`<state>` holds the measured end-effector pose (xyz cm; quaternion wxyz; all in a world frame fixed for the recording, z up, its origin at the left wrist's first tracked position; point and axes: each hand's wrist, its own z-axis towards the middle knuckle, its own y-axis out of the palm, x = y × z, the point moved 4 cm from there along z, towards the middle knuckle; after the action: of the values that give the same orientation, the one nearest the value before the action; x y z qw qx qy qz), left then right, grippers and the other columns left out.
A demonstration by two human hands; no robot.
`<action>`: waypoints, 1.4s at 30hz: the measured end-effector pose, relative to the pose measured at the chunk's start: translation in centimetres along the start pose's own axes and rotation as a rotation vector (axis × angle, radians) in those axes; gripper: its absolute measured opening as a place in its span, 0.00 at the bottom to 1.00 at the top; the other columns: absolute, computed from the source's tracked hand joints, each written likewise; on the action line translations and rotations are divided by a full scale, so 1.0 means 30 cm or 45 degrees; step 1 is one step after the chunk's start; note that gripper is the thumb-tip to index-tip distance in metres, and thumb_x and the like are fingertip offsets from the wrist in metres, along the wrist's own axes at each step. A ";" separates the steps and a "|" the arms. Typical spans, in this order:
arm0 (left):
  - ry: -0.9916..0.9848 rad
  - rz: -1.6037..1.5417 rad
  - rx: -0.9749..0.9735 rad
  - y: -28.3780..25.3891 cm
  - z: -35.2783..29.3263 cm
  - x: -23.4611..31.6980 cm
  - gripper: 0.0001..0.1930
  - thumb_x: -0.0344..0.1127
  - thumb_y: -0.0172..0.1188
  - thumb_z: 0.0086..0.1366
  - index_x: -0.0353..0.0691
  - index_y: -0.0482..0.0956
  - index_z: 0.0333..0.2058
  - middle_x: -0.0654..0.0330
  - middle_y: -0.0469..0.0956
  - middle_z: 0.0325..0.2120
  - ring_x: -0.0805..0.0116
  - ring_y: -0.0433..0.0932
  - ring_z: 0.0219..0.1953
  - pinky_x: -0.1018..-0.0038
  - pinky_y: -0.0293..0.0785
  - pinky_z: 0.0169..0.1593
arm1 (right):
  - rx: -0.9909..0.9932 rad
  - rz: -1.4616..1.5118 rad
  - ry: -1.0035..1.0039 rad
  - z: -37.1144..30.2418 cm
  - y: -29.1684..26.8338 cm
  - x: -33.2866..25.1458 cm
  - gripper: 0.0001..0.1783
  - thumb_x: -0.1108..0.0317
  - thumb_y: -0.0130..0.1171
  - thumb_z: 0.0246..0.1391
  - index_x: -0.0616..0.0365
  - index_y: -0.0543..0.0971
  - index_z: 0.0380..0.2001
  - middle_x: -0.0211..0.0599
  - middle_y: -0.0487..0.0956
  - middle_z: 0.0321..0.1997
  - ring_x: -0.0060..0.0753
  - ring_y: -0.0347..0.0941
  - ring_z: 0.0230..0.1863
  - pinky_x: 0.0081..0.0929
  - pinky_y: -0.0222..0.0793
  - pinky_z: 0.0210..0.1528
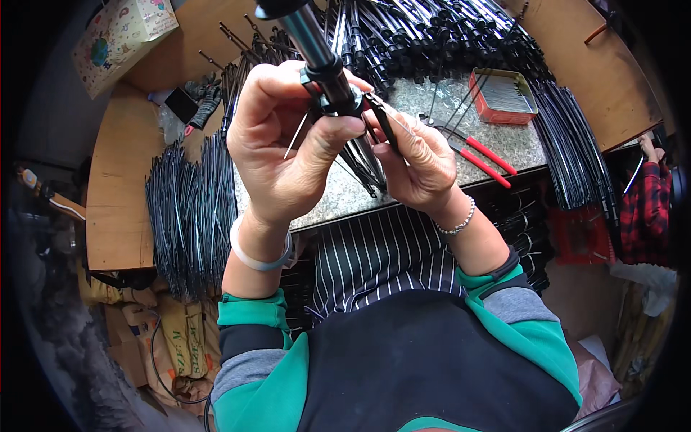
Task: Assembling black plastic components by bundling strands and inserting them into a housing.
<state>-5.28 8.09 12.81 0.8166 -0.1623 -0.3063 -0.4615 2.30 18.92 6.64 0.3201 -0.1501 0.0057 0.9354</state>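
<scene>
Above the bench I hold up an umbrella shaft [309,42], silvery with black collars, tilted away to the upper left. My left hand [281,137] is closed round its black hub, the thumb pressed against the near side. A thin wire [296,137] sticks out below those fingers. Close beside the hub, my right hand [417,158] pinches a dark umbrella rib [385,122] between thumb and fingers, its end at the hub. More dark ribs [363,162] hang below both hands. The exact joint between rib and hub is partly hidden by my fingertips.
Red-handled pliers [486,162] lie on the speckled bench top [324,198], right of my hands. Behind them stands a red tin [504,97] of thin wires. Bundles of dark ribs lie left [191,209] and right [576,151]; many umbrella shafts [425,36] are piled behind. Another person's sleeve [644,216] shows far right.
</scene>
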 end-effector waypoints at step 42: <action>0.222 0.414 0.293 0.022 -0.012 -0.032 0.18 0.17 0.63 0.50 0.29 0.68 0.40 0.48 0.77 0.34 0.64 0.79 0.37 0.73 0.78 0.42 | -0.066 -0.224 0.056 -0.017 0.032 0.008 0.29 0.80 0.51 0.50 0.72 0.58 0.57 0.64 0.67 0.53 0.49 0.76 0.42 0.29 0.74 0.38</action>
<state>-4.95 8.85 11.92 0.9168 -0.0747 -0.2552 -0.2978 1.66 18.24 6.01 0.3969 -0.1788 -0.0247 0.8999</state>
